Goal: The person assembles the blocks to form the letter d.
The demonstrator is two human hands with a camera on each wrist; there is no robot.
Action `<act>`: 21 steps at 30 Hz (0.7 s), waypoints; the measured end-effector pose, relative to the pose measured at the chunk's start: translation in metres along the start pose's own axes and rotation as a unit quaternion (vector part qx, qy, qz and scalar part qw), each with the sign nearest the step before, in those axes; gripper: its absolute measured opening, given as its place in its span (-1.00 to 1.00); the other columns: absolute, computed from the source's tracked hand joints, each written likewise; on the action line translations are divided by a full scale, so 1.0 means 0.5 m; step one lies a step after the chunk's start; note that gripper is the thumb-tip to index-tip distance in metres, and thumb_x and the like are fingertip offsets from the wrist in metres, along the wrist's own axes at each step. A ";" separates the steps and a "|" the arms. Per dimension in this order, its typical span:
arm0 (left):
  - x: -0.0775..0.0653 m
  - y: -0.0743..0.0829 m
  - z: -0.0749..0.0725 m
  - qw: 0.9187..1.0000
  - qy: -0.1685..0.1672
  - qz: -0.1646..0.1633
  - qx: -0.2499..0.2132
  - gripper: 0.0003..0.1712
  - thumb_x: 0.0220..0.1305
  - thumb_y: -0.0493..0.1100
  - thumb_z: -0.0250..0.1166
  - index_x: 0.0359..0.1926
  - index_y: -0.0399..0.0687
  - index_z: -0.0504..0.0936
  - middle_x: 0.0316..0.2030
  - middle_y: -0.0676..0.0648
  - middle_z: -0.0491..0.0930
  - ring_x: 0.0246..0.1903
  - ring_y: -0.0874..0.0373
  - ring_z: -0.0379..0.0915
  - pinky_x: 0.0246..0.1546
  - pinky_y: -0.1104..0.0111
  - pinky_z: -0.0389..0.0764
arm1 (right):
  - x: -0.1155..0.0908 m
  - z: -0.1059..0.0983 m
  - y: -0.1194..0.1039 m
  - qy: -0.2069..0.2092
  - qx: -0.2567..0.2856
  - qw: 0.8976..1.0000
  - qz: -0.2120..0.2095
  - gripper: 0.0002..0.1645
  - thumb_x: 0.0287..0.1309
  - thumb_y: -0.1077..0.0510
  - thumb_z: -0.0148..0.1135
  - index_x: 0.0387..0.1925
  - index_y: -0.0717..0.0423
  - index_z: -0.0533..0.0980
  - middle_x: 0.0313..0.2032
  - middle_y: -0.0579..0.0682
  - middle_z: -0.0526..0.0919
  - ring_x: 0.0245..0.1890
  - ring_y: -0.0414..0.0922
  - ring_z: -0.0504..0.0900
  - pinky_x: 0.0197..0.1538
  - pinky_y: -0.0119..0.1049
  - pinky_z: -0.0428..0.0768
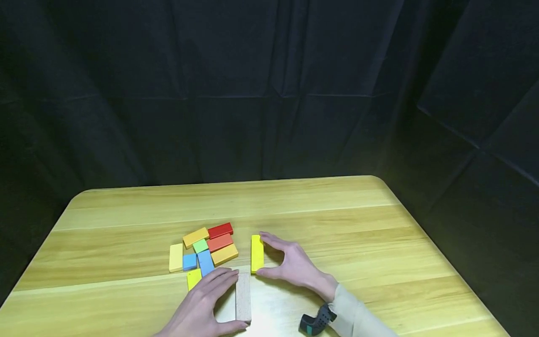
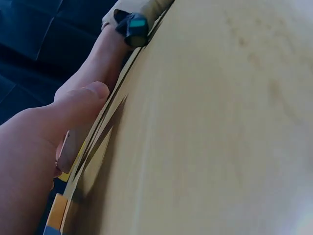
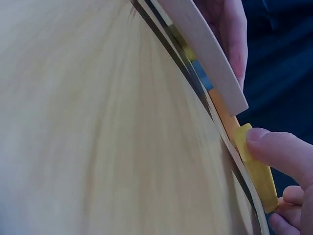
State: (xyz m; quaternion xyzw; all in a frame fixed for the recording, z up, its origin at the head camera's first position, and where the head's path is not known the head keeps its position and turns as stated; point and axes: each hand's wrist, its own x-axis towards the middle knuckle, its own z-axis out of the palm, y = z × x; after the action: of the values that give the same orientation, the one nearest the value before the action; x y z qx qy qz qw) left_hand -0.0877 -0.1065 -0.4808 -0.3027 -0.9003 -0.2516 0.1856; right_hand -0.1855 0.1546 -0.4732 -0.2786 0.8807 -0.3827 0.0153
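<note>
My left hand (image 1: 206,302) pinches a long pale grey-beige block (image 1: 243,298) by its two ends, thumb at the near end and fingers at the far end. To its right, my right hand (image 1: 296,264) pinches a bright yellow block (image 1: 257,254) the same way. In the right wrist view the pale block (image 3: 210,54) appears apart from the yellow block (image 3: 257,169), whose near end the right thumb (image 3: 274,147) touches. The left wrist view shows the left thumb (image 2: 80,105) in front, with the pale block (image 2: 73,147) partly hidden behind it.
Left of the hands lies a group of coloured blocks: red (image 1: 221,230), orange-red (image 1: 220,242), orange (image 1: 225,254), green (image 1: 200,245), blue (image 1: 205,262) and a cream one (image 1: 176,258). The left fingers partly cover a yellow block (image 1: 193,278). Dark curtains (image 1: 269,93) surround the wooden table (image 1: 337,201).
</note>
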 end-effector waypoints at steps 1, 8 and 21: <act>0.003 0.004 0.001 1.000 0.000 0.003 -0.002 0.04 -0.09 0.53 0.41 0.22 -0.12 0.59 0.18 0.04 0.61 0.24 0.12 0.44 0.15 0.17 0.60 | -0.002 -0.003 0.002 0.000 0.001 1.000 0.002 0.04 -0.11 -0.33 0.53 0.38 -0.01 0.42 0.41 -0.25 0.37 0.41 -0.17 0.33 0.44 -0.08 0.34; 0.029 0.035 0.009 0.998 -0.053 -0.015 -0.018 0.06 -0.05 0.57 0.33 0.28 -0.07 0.55 0.22 0.05 0.58 0.26 0.12 0.41 0.20 0.16 0.55 | -0.013 -0.028 0.020 0.003 0.002 1.000 0.010 0.05 -0.11 -0.35 0.52 0.37 0.00 0.42 0.41 -0.25 0.37 0.41 -0.12 0.34 0.44 -0.04 0.33; 0.072 0.068 0.048 0.996 -0.086 -0.016 -0.021 0.05 -0.01 0.54 0.34 0.29 -0.11 0.53 0.22 -0.02 0.56 0.27 0.08 0.40 0.27 0.19 0.50 | -0.020 -0.071 0.061 -0.009 -0.005 1.000 0.024 0.04 -0.11 -0.37 0.50 0.36 0.01 0.43 0.41 -0.26 0.36 0.43 -0.09 0.31 0.46 -0.04 0.28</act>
State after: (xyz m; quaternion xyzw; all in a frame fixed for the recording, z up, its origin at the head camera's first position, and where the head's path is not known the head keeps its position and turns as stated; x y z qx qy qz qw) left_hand -0.0975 -0.0533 -0.4709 -0.3127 -0.9121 -0.2466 0.0970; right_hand -0.2000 0.2003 -0.4706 -0.2611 0.8889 -0.3750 0.0311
